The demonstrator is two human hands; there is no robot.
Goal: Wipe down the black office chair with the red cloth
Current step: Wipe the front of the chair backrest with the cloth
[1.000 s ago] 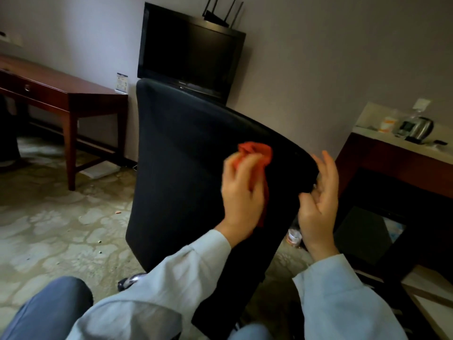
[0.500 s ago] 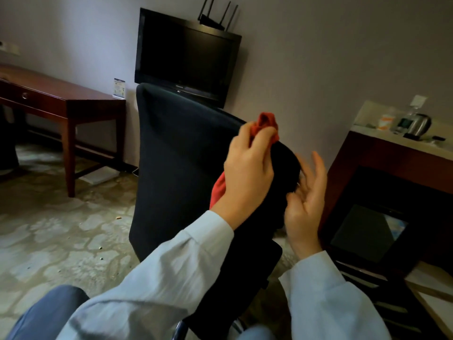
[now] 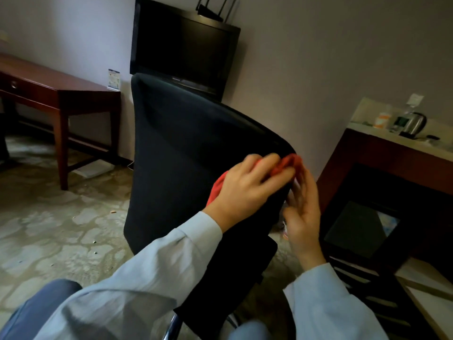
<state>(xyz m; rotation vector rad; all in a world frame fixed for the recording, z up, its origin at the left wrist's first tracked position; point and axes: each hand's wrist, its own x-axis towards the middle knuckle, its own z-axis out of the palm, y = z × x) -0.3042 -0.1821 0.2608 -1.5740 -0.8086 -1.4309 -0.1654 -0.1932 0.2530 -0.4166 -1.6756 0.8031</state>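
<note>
The black office chair (image 3: 181, 153) stands in front of me with its backrest facing me. My left hand (image 3: 247, 190) holds the red cloth (image 3: 290, 161) against the backrest's upper right corner, fingers curled over the cloth. Part of the cloth shows under the wrist as well. My right hand (image 3: 302, 212) is beside the backrest's right edge with its fingers nearly straight, fingertips close to the cloth; whether they touch the chair I cannot tell.
A black TV (image 3: 183, 47) hangs on the wall behind the chair. A wooden desk (image 3: 61, 94) stands at the left. At the right is a dark cabinet (image 3: 392, 168) whose counter carries a kettle (image 3: 414, 123). Patterned floor (image 3: 49, 229) lies to the left.
My left hand has slid the cloth from the middle of the backrest up and right to its upper right corner. My right hand moved closer to the backrest's edge.
</note>
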